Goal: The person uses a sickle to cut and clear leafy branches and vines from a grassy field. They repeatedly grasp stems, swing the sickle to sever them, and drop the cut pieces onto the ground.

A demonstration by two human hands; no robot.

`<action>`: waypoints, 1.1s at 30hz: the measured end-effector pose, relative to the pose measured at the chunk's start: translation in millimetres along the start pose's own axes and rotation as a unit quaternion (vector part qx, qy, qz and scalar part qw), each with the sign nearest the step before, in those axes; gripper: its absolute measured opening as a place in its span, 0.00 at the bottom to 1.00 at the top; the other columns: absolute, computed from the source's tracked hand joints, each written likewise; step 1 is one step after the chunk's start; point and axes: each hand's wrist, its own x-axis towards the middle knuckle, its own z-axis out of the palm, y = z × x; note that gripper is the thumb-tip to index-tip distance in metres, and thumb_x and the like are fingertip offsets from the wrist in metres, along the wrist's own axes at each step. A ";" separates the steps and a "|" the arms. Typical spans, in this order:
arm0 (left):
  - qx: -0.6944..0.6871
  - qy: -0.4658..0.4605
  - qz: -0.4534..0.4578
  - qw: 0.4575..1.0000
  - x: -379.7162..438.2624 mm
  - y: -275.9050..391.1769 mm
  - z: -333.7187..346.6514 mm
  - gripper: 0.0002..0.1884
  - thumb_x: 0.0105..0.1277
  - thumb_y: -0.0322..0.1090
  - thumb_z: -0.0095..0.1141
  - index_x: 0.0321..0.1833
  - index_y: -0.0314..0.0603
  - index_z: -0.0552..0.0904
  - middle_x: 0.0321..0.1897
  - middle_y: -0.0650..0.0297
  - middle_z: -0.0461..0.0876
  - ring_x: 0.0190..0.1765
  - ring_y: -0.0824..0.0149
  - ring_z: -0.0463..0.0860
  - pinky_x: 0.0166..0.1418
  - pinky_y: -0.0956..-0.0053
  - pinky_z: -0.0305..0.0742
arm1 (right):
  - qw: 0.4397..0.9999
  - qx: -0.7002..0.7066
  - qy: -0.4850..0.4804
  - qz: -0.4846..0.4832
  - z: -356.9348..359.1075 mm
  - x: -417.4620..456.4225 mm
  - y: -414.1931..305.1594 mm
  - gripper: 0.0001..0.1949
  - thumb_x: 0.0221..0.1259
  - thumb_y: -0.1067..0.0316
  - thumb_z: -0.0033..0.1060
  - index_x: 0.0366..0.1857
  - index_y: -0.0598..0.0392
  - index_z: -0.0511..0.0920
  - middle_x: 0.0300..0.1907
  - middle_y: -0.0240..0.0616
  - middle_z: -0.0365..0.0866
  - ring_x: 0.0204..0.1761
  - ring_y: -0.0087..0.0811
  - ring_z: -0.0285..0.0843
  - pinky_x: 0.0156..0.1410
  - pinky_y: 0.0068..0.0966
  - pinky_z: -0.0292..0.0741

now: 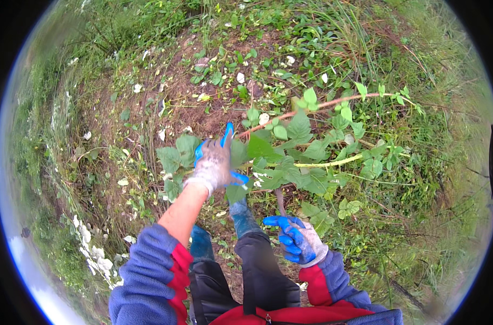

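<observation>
My left hand (215, 161), in a grey-white work glove with blue-coated fingers, is over leafy, prickly stems at the middle of the view. Its thumb and one finger stand apart; the palm side is hidden, so its grip is unclear. To its right stretch a reddish cane (289, 115) and a pale green stem (331, 163), both bearing toothed leaves (299, 126). My right hand (297, 241), gloved alike, is lower right with curled fingers around a hand tool. The tool's narrow, dull blade (280, 202) points up toward the leaves; its handle is hidden in the fist.
My blue boots (244, 217) stand on the ground just below the stems. Brown soil (197, 118) with cut leaves and pale, upturned leaves (241, 77) lies ahead. Tall grass (352, 36) grows at upper right. A pale-leaved branch (94, 254) lies at lower left.
</observation>
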 end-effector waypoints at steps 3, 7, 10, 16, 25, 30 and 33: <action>0.091 -0.023 -0.009 0.996 -9.9 5.9 10.8 0.59 0.40 0.68 0.58 0.63 0.20 0.52 0.60 0.43 0.61 0.65 0.50 0.58 0.70 0.59 0.46 | 0.999 0.020 -0.026 0.016 8.9 -19.0 -0.4 0.26 0.57 0.62 0.55 0.57 0.63 0.62 0.16 0.25 0.62 0.10 0.17 0.53 0.11 0.17 0.55; 0.212 0.065 -0.007 0.975 -20.0 11.0 15.4 0.45 0.52 0.58 0.53 0.63 0.25 0.57 0.54 0.45 0.67 0.59 0.51 0.64 0.67 0.58 0.49 | 0.999 0.012 -0.034 0.028 16.2 -45.2 3.6 0.27 0.57 0.60 0.54 0.58 0.63 0.62 0.15 0.25 0.61 0.10 0.18 0.52 0.11 0.17 0.53; 0.251 0.133 0.051 0.957 -23.6 11.5 5.5 0.42 0.52 0.50 0.56 0.65 0.29 0.56 0.47 0.51 0.72 0.49 0.54 0.71 0.57 0.59 0.60 | 0.995 0.049 -0.083 0.021 18.7 -58.5 11.0 0.26 0.60 0.61 0.50 0.59 0.61 0.61 0.16 0.27 0.63 0.10 0.20 0.56 0.12 0.19 0.55; 0.122 0.207 0.072 0.968 -56.7 15.6 -22.3 0.43 0.48 0.49 0.61 0.65 0.35 0.58 0.45 0.53 0.75 0.47 0.53 0.73 0.53 0.60 0.64 | 0.976 0.117 -0.184 0.011 22.1 -80.3 30.1 0.24 0.63 0.63 0.46 0.61 0.59 0.59 0.20 0.28 0.67 0.11 0.20 0.59 0.13 0.18 0.57; -0.011 0.173 -0.032 0.984 -131.0 29.9 -70.3 0.26 0.41 0.50 0.67 0.36 0.34 0.77 0.31 0.48 0.79 0.38 0.51 0.79 0.44 0.61 0.73 | 0.970 0.070 -0.231 0.039 47.4 -108.5 60.9 0.28 0.64 0.60 0.45 0.66 0.54 0.50 0.19 0.30 0.67 0.13 0.23 0.65 0.14 0.20 0.60; 0.012 0.190 -0.075 0.979 -182.9 29.9 -101.4 0.26 0.41 0.50 0.67 0.34 0.33 0.77 0.30 0.48 0.80 0.36 0.51 0.80 0.43 0.62 0.74 | 0.979 -0.012 -0.204 -0.021 68.3 -140.3 85.8 0.20 0.64 0.57 0.47 0.57 0.52 0.66 0.20 0.25 0.65 0.14 0.17 0.58 0.15 0.18 0.59; 0.023 0.199 -0.108 0.974 -219.1 8.6 -117.8 0.29 0.39 0.51 0.67 0.36 0.31 0.77 0.32 0.46 0.79 0.38 0.49 0.79 0.46 0.61 0.74 | 0.970 -0.039 -0.240 -0.016 90.9 -149.2 103.7 0.21 0.65 0.56 0.46 0.57 0.53 0.65 0.21 0.26 0.65 0.16 0.19 0.59 0.16 0.18 0.60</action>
